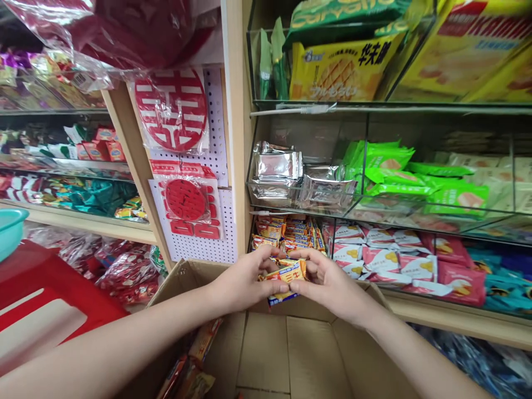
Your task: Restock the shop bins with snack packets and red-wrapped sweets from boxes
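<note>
My left hand [245, 280] and my right hand [328, 282] come together over a cardboard box [266, 354], both closed around a small bunch of snack packets [286, 275] in yellow, orange and blue wrappers. Thumbs rest on the near side of the bunch; most of the other fingers are hidden behind it. Just beyond my hands, a bin on the lowest shelf row holds many similar wrapped snacks [299, 230]. Inside the box, at its left side, lie several larger orange and red packets [203, 341].
Clear shelf bins to the right hold silver packets [278, 166], green packets [386, 166], and white-and-pink packets [380, 260]. Yellow waffle bags [344, 69] sit above. A red stool [50, 282] with a teal basin [10, 227] stands left. Red paper decorations [172, 111] hang on a pegboard.
</note>
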{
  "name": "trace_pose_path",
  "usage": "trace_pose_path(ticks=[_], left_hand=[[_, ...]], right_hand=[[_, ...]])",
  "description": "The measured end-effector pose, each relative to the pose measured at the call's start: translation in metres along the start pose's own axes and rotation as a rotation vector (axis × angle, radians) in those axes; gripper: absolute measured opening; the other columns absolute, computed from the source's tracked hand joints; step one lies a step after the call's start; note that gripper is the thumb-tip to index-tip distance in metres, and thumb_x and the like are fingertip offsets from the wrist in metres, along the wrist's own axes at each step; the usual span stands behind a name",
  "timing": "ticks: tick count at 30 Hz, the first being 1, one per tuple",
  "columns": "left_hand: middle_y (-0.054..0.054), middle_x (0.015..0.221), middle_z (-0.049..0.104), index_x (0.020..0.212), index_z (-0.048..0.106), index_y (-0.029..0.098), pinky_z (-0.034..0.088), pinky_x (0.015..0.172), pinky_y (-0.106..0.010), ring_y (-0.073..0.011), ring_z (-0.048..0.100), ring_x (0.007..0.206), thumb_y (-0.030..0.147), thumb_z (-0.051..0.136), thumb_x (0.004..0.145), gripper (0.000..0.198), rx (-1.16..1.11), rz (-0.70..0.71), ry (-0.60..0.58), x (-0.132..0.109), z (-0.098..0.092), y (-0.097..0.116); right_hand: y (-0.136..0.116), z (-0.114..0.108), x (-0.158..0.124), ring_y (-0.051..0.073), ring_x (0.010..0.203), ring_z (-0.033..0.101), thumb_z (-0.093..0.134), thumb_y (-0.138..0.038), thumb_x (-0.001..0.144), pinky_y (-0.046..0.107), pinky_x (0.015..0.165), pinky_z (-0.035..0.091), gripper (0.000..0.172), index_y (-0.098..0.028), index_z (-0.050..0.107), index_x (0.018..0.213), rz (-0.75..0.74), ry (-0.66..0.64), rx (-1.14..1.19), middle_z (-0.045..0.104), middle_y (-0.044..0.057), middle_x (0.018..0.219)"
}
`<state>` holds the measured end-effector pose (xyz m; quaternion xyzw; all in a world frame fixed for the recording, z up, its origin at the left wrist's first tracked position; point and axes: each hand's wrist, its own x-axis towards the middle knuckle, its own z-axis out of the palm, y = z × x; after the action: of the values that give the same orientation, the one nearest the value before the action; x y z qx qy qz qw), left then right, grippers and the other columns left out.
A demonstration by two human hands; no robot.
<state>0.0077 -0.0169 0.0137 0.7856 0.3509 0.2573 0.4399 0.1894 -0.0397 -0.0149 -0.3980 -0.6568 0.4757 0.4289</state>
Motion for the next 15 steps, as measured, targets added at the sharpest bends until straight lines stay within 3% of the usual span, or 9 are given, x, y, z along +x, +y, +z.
trace_pose_path(ticks=[1, 3, 6, 11, 15], left_hand=[[-0.002, 0.082, 0.057, 0.101, 0.045, 0.016, 0.045, 0.066, -0.025, -0.0112, 0.055, 0.074, 0.028, 0.056, 0.073, 0.032, 0.094, 0.042, 0.016, 0.004, -0.005, 0.002], [-0.003, 0.087, 0.059, 0.105, 0.047, 0.017, 0.045, 0.066, -0.025, -0.0118, 0.055, 0.074, 0.030, 0.049, 0.078, 0.030, 0.298, 0.108, 0.058, 0.013, -0.015, 0.006], [-0.004, 0.092, 0.060, 0.112, 0.047, 0.017, 0.046, 0.072, -0.028, -0.0143, 0.056, 0.078, 0.027, 0.046, 0.080, 0.034, 0.622, 0.193, 0.086, 0.028, -0.028, 0.003], [-0.011, 0.109, 0.055, 0.113, 0.048, 0.012, 0.040, 0.090, -0.033, -0.0196, 0.049, 0.103, 0.025, 0.041, 0.082, 0.034, 0.983, 0.372, 0.115, 0.048, -0.032, -0.015], [-0.013, 0.120, 0.047, 0.115, 0.048, 0.010, 0.035, 0.097, -0.033, -0.0202, 0.042, 0.113, 0.028, 0.038, 0.084, 0.037, 1.036, 0.443, 0.108, 0.051, -0.026, -0.026]], right_hand=[[0.001, -0.005, 0.002, 0.015, 0.084, 0.056, 0.056, -0.031, 0.073, 0.030, 0.074, 0.043, 0.037, -0.019, 0.039, 0.103, -0.017, 0.032, -0.008, 0.059, 0.004, 0.091], [0.002, -0.015, 0.008, 0.017, 0.086, 0.056, 0.052, -0.032, 0.075, 0.031, 0.075, 0.043, 0.034, -0.019, 0.040, 0.104, -0.062, 0.226, -0.172, 0.058, 0.007, 0.096], [0.005, -0.027, 0.026, 0.021, 0.084, 0.056, 0.047, -0.027, 0.077, 0.033, 0.073, 0.042, 0.026, -0.017, 0.043, 0.101, -0.073, 0.486, -0.687, 0.058, 0.009, 0.095], [0.012, -0.023, 0.070, 0.024, 0.086, 0.055, 0.036, -0.003, 0.076, 0.031, 0.074, 0.040, 0.026, -0.007, 0.047, 0.099, 0.003, 0.457, -1.288, 0.056, 0.017, 0.093], [0.021, -0.024, 0.098, 0.025, 0.086, 0.056, 0.028, 0.004, 0.074, 0.032, 0.074, 0.041, 0.037, -0.004, 0.052, 0.100, 0.111, 0.448, -1.397, 0.057, 0.021, 0.092]])
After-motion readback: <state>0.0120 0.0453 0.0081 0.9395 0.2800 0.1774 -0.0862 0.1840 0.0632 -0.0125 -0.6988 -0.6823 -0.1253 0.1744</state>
